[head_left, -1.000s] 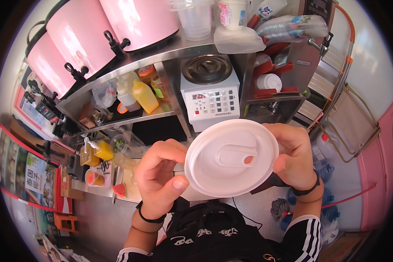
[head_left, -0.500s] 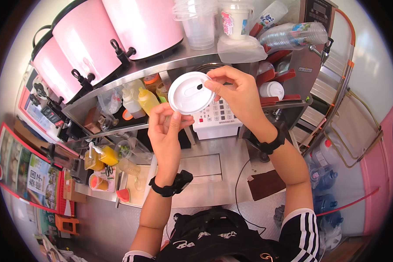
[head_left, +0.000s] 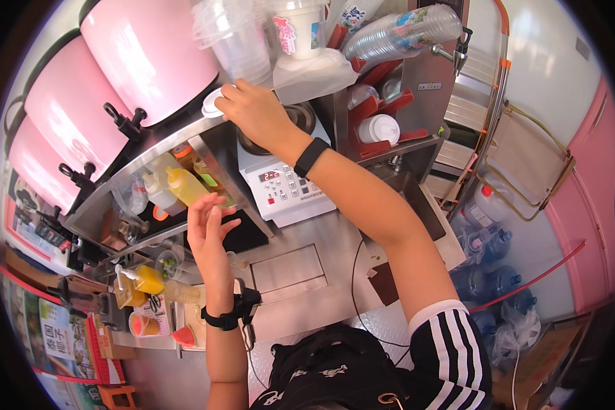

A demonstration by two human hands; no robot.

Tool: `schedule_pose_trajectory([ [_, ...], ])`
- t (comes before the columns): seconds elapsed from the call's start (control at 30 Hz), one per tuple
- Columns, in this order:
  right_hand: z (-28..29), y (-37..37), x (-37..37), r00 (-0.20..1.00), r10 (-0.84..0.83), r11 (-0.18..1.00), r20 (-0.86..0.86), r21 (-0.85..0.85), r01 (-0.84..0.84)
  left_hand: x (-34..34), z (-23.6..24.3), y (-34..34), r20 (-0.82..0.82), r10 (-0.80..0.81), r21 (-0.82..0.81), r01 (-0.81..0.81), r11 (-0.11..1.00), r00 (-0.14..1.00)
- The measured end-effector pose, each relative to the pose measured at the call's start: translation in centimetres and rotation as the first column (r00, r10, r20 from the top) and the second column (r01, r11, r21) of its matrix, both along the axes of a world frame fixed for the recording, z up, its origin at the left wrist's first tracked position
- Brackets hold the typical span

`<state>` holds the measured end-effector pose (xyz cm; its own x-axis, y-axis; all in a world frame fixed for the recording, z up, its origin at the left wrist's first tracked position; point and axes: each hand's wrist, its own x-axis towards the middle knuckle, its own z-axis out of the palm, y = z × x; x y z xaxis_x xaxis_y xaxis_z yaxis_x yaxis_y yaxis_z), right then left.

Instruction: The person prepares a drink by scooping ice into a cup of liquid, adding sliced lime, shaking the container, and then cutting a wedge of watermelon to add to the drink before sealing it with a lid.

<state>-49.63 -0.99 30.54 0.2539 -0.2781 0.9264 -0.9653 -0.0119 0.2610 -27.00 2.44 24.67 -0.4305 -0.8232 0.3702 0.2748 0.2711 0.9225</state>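
Note:
A round white cup lid (head_left: 212,104) is at the edge of the upper metal shelf, beside the largest pink barrel (head_left: 143,58). The fingers of my right hand (head_left: 256,113) are closed on its right side and cover part of it. Whether the lid rests on the shelf or is just above it, I cannot tell. My left hand (head_left: 210,229) is raised in front of the lower shelf with its fingers apart and nothing in it. Closest to it is a yellow squeeze bottle (head_left: 186,183). Below my right forearm stands a white sealing machine with a keypad (head_left: 287,195).
Stacked clear plastic cups (head_left: 236,44) and a printed white cup (head_left: 299,31) stand on the upper shelf. Stacked lids (head_left: 379,128) sit in a red-divided rack at right. A sink (head_left: 417,201) lies below it. Yellow pump bottles (head_left: 147,279) and a watermelon piece (head_left: 184,336) are at lower left.
My right hand has carried the lid left and up to the shelf edge. The left hand has let go of it and moved left and down. The view has shifted to the right.

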Motion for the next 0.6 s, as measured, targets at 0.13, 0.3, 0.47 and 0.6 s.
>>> schedule_pose_trajectory([
  [0.13, -0.4, 0.8, -1.0, 0.994, 0.02, 0.992, 0.11, 0.121, -0.033, -1.4, -0.8, -0.7, 0.067, -0.089, 0.044, 0.086, 0.995, 0.994],
  [0.3, 3.0, 2.3, -0.9, 0.994, 0.007, 0.999, 0.107, -0.036, -0.003, -2.8, 0.7, -1.4, 0.073, -0.187, 0.094, 0.18, 0.979, 0.98],
  [0.47, 15.2, 4.8, -11.3, 0.978, -0.175, 0.94, 0.117, -0.276, 0.202, -3.5, 1.1, -1.4, 0.045, -0.228, 0.064, 0.225, 0.972, 0.973],
  [0.6, 20.0, 4.2, -18.0, 0.937, -0.205, 0.951, 0.282, 0.285, 0.122, -2.7, 0.9, -1.1, 0.026, -0.276, 0.085, 0.273, 0.958, 0.961],
])
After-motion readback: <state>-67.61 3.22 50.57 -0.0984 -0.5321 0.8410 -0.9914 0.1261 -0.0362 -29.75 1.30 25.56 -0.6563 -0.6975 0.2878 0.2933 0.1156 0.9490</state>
